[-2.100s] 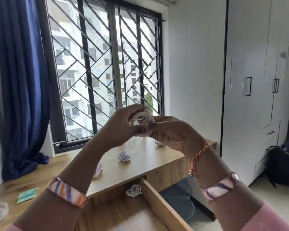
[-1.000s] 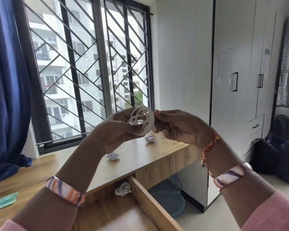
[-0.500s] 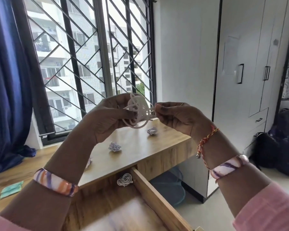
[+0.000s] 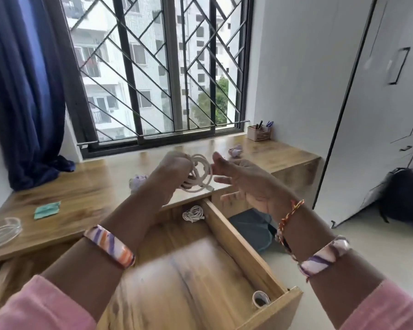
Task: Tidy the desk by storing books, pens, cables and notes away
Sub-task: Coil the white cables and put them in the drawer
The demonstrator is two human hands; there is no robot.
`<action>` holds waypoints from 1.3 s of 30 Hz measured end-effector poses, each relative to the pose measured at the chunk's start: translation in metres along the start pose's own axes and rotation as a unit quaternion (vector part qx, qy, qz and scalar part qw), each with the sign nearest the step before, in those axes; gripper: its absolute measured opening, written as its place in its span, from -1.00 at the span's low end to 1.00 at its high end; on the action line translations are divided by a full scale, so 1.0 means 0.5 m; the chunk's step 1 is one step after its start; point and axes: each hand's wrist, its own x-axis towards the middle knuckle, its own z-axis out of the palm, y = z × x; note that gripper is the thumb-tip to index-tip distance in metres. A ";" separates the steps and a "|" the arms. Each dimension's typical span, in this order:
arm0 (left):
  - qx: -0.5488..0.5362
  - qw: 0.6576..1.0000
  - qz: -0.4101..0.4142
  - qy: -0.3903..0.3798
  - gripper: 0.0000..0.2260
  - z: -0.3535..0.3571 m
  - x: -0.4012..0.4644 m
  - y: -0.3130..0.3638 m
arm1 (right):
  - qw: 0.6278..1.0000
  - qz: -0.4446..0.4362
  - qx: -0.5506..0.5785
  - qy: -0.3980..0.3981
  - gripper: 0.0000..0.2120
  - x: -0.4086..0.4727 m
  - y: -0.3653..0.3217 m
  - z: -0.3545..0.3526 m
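My left hand (image 4: 174,170) grips a coiled white cable (image 4: 200,173) in the air above the back of the open wooden drawer (image 4: 243,248). My right hand (image 4: 246,182) is just right of the coil, fingers spread and apart from it. A second coiled white cable (image 4: 193,213) lies at the back of the drawer. Crumpled paper notes sit on the desk, one (image 4: 137,181) partly behind my left arm and one (image 4: 235,151) further right. A pen holder (image 4: 259,132) with pens stands in the far right corner by the window.
The wooden desk (image 4: 81,194) runs under the barred window. A green folded note (image 4: 47,210) and a clear glass dish (image 4: 3,231) lie at its left. A tape roll (image 4: 260,298) sits in the drawer's front corner. A dark bag (image 4: 403,198) stands by the white wardrobe.
The view has tilted down onto the desk and drawer. Both hands have lowered; my right hand has let go of the coil and spread its fingers, while the left still holds it.
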 end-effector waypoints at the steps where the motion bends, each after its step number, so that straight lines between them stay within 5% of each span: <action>1: -0.006 1.000 -0.026 0.002 -0.74 0.004 0.005 -0.016 | 1.000 -0.003 -0.009 -0.012 -0.70 0.004 0.014 0.015; 9: -0.202 0.933 -0.293 -0.059 -0.87 0.002 0.033 -0.216 | 0.994 0.101 0.042 -0.003 -0.87 0.085 0.218 0.076; 12: -0.178 0.920 -0.342 -0.068 -0.87 0.007 0.059 -0.303 | 0.979 0.178 0.101 -0.005 -0.90 0.119 0.286 0.095; 18: -0.313 0.874 -0.373 -0.006 -0.89 0.029 0.148 -0.436 | 0.934 0.273 0.205 0.103 -0.72 0.221 0.381 0.135; 23: -0.335 0.874 -0.344 0.071 -0.91 0.060 0.271 -0.522 | 0.907 0.266 0.260 0.199 -0.74 0.335 0.439 0.142; 29: -0.372 0.869 -0.308 0.112 -0.88 0.124 0.414 -0.563 | 0.957 0.195 0.061 0.204 -0.58 0.388 0.500 0.124; 31: -0.307 0.891 -0.317 0.109 -0.94 0.155 0.440 -0.577 | 0.963 0.189 -0.017 0.193 -0.57 0.372 0.518 0.120; 34: -0.034 0.945 -0.321 0.052 -0.67 0.183 0.450 -0.592 | 0.963 0.181 -0.068 0.187 -0.61 0.356 0.537 0.110; 39: 0.160 0.958 -0.222 0.088 -0.73 0.192 0.446 -0.601 | 0.965 0.180 -0.077 0.173 -0.71 0.353 0.541 0.101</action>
